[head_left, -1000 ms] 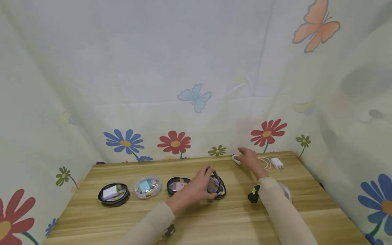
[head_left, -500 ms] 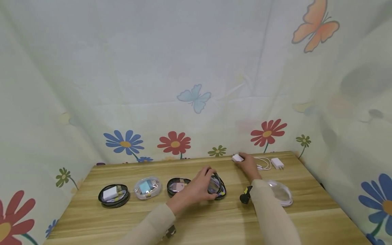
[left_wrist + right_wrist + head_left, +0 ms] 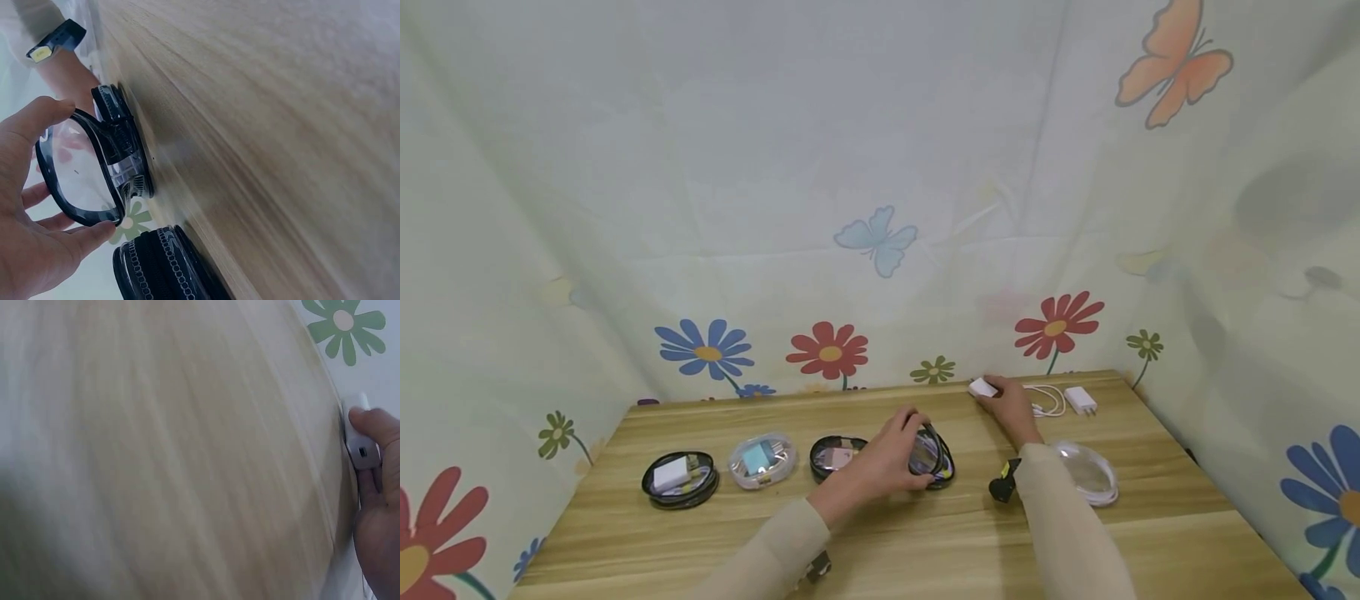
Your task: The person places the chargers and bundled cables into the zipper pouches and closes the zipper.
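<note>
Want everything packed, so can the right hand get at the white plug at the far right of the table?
Probably yes: the right hand grips a small white charger, and the white plug lies just beyond with nothing between, though that hand is occupied.

Left hand [image 3: 880, 462]: forearm reaches forward from the near edge, sleeve to the wrist. Fingers [image 3: 37, 119] curl over the top of a round case, thumb [image 3: 81, 240] at its lower rim; the grip spans the lid. Right hand [image 3: 1011, 408]: arm stretched further forward and to the right, palm down. Thumb and fingers [image 3: 369, 422] pinch a small white plug, the grip low on the surface.
</note>
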A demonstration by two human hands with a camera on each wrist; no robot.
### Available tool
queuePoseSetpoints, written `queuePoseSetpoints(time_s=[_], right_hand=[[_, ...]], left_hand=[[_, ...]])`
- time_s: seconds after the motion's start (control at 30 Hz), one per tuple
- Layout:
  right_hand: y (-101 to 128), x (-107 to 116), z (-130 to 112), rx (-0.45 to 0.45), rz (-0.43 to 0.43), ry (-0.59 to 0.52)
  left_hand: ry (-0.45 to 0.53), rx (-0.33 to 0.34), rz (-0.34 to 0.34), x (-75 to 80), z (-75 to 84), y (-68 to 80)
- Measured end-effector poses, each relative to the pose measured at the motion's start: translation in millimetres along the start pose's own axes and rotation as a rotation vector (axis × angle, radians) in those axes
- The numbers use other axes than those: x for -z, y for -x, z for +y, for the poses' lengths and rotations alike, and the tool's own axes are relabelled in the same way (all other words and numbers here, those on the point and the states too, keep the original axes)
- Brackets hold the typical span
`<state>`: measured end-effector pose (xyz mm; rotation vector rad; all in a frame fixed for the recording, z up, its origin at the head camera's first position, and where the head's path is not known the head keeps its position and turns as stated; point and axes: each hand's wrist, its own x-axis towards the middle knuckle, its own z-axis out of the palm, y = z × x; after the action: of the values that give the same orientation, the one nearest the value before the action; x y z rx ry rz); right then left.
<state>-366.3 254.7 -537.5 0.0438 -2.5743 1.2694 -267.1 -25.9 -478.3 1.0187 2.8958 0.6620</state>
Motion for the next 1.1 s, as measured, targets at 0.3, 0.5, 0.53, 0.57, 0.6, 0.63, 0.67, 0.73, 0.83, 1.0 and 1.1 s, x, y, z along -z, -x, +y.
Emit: queuePoseSetpoints(time_s=[0.3, 0.5, 0.53, 0.57, 0.6, 0.63, 0.67, 0.73, 0.83, 1.0, 1.1], right_hand=[[0.1, 9.2, 3.9, 0.081, -0.123, 0.067], [1.0, 12.5, 0.6, 0.096, -0.107, 0.112], [1.3, 12.2, 0.0, 0.096, -0.103, 0.111], [1.7, 11.8, -0.4, 0.097, -0.103, 0.11], [2.3, 11.6, -0.6, 0.099, -0.104, 0.106], [2.7, 11.8, -1.4, 0.096, -0.106, 0.096], [3.0, 11.9, -1.8, 0.089, -0.108, 0.089], [3.4, 12.0, -1.7, 0.077, -0.109, 0.077], [3.5, 12.4, -2.3, 0.066, -0.103, 0.059], [-0.4, 10.7, -7.7, 0.074, -0.068, 0.044], [-3.1, 10.2, -19.6, 0.082, -0.065, 0.0]], left_hand=[[-0.008, 0.004, 0.0, 0.0, -0.7, -1.0], [-0.022, 0.0, 0.001, -0.2, -0.2, -2.2], [-0.022, -0.001, 0.0, -0.2, -0.2, -2.1], [-0.021, -0.003, -0.001, -0.3, 0.0, -2.0], [-0.02, -0.005, -0.003, -0.4, 0.2, -1.8], [-0.019, -0.006, -0.003, -0.4, 0.5, -1.8], [-0.017, -0.007, -0.003, -0.3, 0.9, -1.7], [-0.016, -0.007, -0.006, 0.0, 1.3, -1.4], [-0.019, -0.006, -0.004, 0.7, 2.1, -1.1], [-0.005, -0.011, -0.003, 0.7, 1.1, -1.9], [0.007, -0.011, -0.006, 0.1, -0.1, -2.9]])
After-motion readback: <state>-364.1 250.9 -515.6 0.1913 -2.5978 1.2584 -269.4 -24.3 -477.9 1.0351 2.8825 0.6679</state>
